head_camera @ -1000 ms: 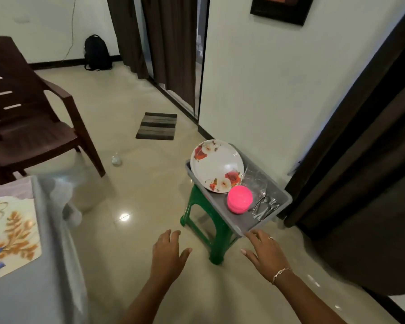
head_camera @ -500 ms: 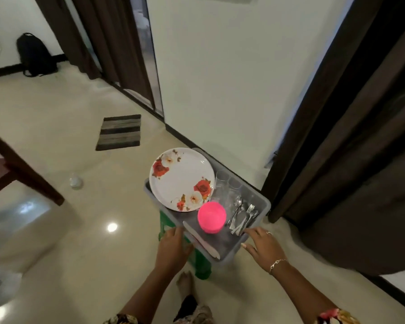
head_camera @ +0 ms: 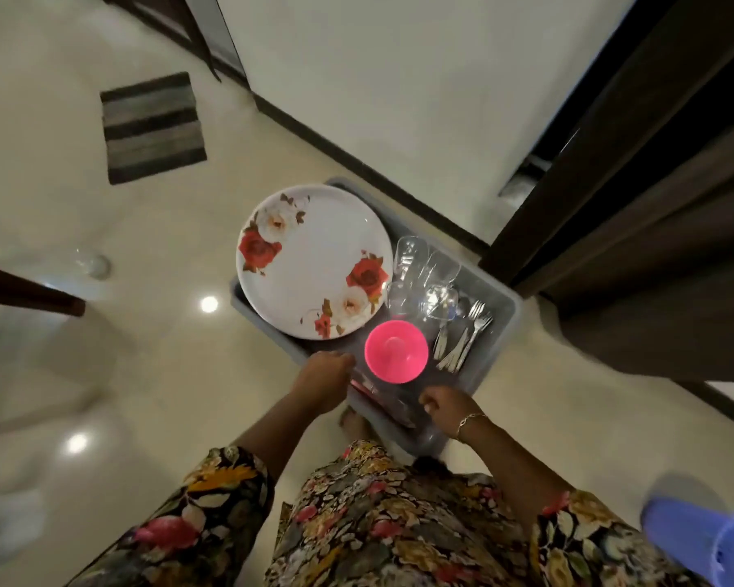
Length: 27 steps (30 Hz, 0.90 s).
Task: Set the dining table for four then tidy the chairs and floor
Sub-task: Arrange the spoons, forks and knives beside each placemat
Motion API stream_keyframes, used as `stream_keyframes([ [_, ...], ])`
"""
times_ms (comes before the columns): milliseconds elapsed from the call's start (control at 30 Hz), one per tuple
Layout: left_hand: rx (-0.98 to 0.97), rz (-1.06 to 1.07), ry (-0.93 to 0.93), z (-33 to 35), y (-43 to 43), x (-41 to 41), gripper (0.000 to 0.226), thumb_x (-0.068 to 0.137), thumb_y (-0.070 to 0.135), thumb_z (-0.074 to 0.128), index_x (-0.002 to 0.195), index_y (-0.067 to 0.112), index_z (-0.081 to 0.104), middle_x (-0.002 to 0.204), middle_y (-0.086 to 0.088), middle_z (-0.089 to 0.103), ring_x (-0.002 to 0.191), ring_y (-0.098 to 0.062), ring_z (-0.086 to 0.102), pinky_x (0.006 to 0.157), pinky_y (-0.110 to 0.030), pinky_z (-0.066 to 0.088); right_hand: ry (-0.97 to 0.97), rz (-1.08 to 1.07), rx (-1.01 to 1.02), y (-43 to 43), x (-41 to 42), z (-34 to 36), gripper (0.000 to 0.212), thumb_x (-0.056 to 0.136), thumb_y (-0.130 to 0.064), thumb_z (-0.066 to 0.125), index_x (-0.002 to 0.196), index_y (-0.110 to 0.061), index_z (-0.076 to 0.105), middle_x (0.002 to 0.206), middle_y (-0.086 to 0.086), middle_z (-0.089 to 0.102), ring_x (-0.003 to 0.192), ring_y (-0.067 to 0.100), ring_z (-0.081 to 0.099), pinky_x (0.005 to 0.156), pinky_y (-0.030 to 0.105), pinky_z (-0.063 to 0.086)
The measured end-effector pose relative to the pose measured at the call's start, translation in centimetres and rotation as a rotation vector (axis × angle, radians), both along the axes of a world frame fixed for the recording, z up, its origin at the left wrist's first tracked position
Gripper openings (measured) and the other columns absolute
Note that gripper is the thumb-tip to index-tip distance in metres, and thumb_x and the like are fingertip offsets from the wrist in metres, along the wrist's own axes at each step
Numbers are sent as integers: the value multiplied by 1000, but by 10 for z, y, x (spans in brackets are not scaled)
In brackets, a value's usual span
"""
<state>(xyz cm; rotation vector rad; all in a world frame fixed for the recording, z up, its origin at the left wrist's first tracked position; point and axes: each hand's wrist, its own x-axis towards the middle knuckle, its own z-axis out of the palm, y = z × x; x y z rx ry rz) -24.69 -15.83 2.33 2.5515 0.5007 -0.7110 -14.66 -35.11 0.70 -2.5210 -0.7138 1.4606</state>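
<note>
Barely begun: grips near rim of grey tub (head_camera: 490, 349) with left hand (head_camera: 325, 381) and right hand (head_camera: 446, 406), both curled over it; beyond knuckles, inside tub, floral plate (head_camera: 314, 264), pink bowl (head_camera: 396, 351), clear glasses (head_camera: 424, 273), forks (head_camera: 467, 336), none laid; table unseen; chairs (head_camera: 26, 295) and floor (head_camera: 166, 374) outstanding.

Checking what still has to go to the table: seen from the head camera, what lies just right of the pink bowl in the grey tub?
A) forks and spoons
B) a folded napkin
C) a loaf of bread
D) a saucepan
A: a bunch of forks and spoons lies just right of the pink bowl inside the grey tub.
</note>
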Motion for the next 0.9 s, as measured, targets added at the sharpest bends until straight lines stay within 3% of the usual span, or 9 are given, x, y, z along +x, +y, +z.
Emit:
stream_keyframes([
  [167, 98, -303, 147, -52, 14, 13, 43, 88, 4, 44, 129, 14, 53, 127, -9, 56, 120, -26, 49, 103, -35, 35, 105, 21, -89, 13, -7, -52, 32, 92, -8, 44, 121, -9, 57, 128, 13, 56, 118, 31, 51, 97, 33, 43],
  [267, 112, -360, 226, -81, 20, 25, 34, 93, 16, 44, 126, 17, 54, 122, -8, 58, 116, -26, 53, 100, -36, 36, 111, 50, -95, 19, -7, -77, 36, 94, -11, 43, 128, -9, 51, 133, 14, 49, 122, 32, 46, 100, 34, 39],
  [400, 146, -340, 340, -109, 18, 38, 36, 95, 27, 47, 130, 18, 49, 128, -8, 52, 120, -29, 49, 99, -40, 36, 76, -21, -59, 27, -8, -99, 34, 93, -8, 45, 125, -3, 52, 131, 19, 51, 121, 35, 47, 99, 34, 35],
  [533, 167, -334, 317, -123, 15, 53, 39, 94, 25, 49, 131, 16, 47, 132, -7, 49, 123, -29, 44, 98, -42, 37, 52, -84, -88, 34, -9, -116, 28, 94, -8, 44, 113, 8, 55, 122, 25, 57, 116, 37, 49, 93, 34, 37],
  [800, 116, -344, 329, -127, 11, 54, 46, 94, 23, 48, 139, 14, 41, 139, -11, 39, 126, -30, 36, 99, -43, 35, 96, -73, -56, 35, -17, -125, 32, 86, -10, 54, 116, 0, 56, 119, 22, 59, 113, 38, 51, 92, 35, 40],
  [900, 68, -323, 337, -129, 10, 52, 43, 93, 24, 51, 135, 16, 47, 137, -9, 43, 122, -29, 45, 93, -40, 40, 99, -20, -58, 33, -22, -125, 34, 84, -12, 57, 117, -3, 56, 120, 21, 59, 114, 38, 51, 92, 35, 41],
])
